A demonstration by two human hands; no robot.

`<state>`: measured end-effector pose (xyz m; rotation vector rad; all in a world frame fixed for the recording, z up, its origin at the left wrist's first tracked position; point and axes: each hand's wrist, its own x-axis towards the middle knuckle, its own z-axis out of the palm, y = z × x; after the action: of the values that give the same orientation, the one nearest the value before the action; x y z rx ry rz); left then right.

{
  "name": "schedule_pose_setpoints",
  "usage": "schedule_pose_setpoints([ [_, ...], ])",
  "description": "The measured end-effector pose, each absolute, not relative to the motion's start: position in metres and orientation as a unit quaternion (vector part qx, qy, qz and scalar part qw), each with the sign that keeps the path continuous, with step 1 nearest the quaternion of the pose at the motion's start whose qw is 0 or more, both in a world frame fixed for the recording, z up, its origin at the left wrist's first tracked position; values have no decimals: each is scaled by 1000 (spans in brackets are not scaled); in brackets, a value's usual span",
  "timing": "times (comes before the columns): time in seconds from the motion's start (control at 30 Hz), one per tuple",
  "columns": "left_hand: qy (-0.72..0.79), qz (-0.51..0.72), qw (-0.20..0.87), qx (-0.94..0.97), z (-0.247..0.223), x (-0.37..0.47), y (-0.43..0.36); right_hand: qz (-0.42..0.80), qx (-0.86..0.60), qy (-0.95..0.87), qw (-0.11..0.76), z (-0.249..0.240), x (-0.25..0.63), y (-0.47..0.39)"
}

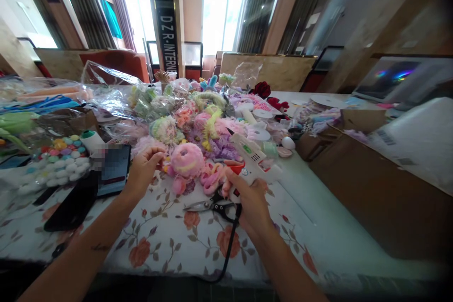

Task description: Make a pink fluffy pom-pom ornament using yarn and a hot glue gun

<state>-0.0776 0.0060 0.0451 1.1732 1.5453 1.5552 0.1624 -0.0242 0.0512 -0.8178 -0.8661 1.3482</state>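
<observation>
A white glue gun (247, 155) with a black cord is in my right hand (249, 198), its fingers wrapped round the handle. My left hand (146, 167) has its fingertips pinched together beside a round pink plush piece (187, 159); whatever is between them is too small to name. Pink fuzzy strips (211, 177) lie between the plush piece and my right hand. Below them, black-handled scissors (212, 206) rest on the flowered cloth (159, 240), partly behind the cord.
A phone (115, 170) and a bag of coloured pompoms (65, 163) lie at the left. Piled plush flowers and clear wrap (109, 85) cover the table's middle and back. A large cardboard box (375, 198) stands at the right, with a white plastic bag (421, 141).
</observation>
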Motion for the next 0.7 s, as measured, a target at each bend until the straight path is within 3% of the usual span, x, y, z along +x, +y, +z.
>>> schedule_pose_setpoints([
  [0.23, 609, 562, 316, 462, 36, -84, 16, 604, -374, -359, 605, 49, 160, -18],
  [0.7, 601, 401, 590, 359, 51, -82, 35, 456, -464, -423, 631, 13, 107, 45],
])
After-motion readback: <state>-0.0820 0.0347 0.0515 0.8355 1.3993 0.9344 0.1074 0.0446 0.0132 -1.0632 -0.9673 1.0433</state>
